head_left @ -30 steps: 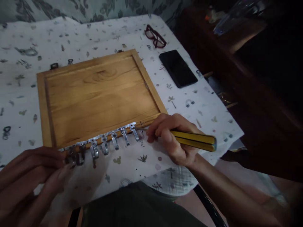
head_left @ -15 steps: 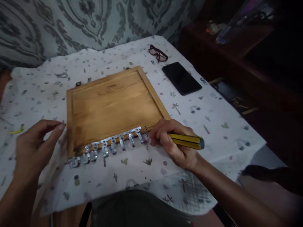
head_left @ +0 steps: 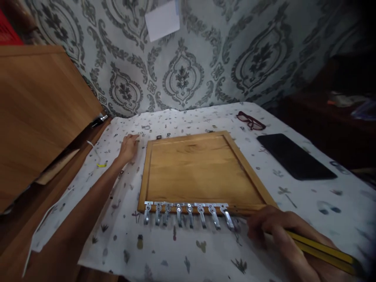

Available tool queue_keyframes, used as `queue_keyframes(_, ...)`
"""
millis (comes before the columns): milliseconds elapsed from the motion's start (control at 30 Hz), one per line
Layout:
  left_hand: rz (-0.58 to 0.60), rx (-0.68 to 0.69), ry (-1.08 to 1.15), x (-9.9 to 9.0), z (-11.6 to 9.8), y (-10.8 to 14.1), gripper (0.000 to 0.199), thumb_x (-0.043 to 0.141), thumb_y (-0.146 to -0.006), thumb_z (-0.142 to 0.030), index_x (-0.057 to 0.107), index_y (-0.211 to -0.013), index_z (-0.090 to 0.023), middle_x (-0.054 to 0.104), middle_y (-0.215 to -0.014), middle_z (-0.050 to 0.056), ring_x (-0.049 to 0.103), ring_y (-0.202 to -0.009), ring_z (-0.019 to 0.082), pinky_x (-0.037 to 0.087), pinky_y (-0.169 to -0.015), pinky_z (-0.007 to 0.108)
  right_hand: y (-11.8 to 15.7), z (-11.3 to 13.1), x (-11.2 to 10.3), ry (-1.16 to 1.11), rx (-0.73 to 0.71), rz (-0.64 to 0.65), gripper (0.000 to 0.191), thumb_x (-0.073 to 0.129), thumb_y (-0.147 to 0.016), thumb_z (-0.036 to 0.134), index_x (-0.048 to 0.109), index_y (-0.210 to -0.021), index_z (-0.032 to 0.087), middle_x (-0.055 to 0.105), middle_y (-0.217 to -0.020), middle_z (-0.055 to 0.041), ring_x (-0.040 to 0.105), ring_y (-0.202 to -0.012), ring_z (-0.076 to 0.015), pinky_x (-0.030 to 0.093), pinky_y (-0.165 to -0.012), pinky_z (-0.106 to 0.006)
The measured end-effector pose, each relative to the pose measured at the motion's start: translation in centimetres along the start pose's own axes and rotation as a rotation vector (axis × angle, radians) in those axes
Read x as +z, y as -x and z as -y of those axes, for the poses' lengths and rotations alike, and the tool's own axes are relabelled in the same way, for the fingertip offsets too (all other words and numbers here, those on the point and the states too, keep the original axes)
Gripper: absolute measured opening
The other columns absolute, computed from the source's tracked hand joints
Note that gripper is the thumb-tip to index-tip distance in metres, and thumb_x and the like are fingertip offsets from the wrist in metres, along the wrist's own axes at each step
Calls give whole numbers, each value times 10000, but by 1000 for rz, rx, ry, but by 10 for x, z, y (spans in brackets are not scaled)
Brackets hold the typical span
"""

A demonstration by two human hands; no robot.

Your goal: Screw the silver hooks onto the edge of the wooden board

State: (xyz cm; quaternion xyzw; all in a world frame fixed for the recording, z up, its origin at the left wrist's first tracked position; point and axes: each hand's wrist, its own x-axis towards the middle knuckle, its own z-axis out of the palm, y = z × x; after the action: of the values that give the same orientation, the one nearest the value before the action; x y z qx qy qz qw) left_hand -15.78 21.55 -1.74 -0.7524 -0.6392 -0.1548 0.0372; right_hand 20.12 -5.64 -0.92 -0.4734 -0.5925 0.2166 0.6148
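A framed wooden board [head_left: 190,168] lies on the patterned tablecloth. Along its near edge runs a strip of silver metal hooks [head_left: 179,211], their curved ends hanging past the wood. My right hand [head_left: 282,231] is closed around a screwdriver [head_left: 323,246] with a yellow-and-black handle, by the board's near right corner. Its tip is hidden by the fingers. My left hand [head_left: 128,148] reaches across the cloth, just left of the board's far left corner. Its fingers stretch forward over the cloth, apart from the board, and I see nothing in them.
Dark red glasses [head_left: 251,120] and a black phone [head_left: 295,156] lie right of the board on the tablecloth [head_left: 164,250]. To the left stands a wooden panel [head_left: 44,117], with a yellow-tipped white cord [head_left: 101,165] near it. A patterned curtain [head_left: 182,74] hangs behind.
My left hand has moved away from the board's near left side to beyond its far left corner. The view has tilted up and turned left; the right hand still grips the screwdriver.
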Motion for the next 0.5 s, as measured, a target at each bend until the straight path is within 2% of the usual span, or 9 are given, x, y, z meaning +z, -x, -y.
queue_keyframes(100, 10, -44, -17, 6, 1, -30, 416, 691, -1031, -403, 633, -1375, -175, 652, -1381, 121, 680, -1190, 270, 608, -1002, 497, -6, 4, 7, -8, 28, -34, 514, 687, -874, 726, 568, -743, 243, 592, -678, -41, 600, -601, -220, 573, -563, -368)
queue_keyframes(233, 37, -99, -29, 15, 2, -54, 399, 686, -1035, -402, 640, -1365, -181, 654, -1380, 120, 681, -1183, 264, 609, -1001, 489, -2, 0, -1, 27, 50, -35, 495, 708, -862, 705, 586, -729, 244, 601, -649, -47, 599, -567, -229, 557, -516, -362)
queue_keyframes(367, 52, -143, -29, 20, 6, -58, 390, 686, -1035, -402, 645, -1353, -180, 659, -1370, 118, 683, -1177, 261, 611, -997, 485, 11, -9, -14, 63, 12, 33, 385, 628, -979, 531, 619, -718, 249, 639, -609, -38, 624, -495, -202, 542, -452, -300)
queue_keyframes(500, 55, -173, -20, 20, 9, -58, 400, 690, -1033, -403, 642, -1358, -175, 659, -1367, 118, 684, -1176, 263, 612, -994, 487, 14, -9, -18, 75, -55, 81, 326, 548, -1037, 377, 618, -737, 269, 662, -603, 5, 637, -454, -150, 551, -449, -220)
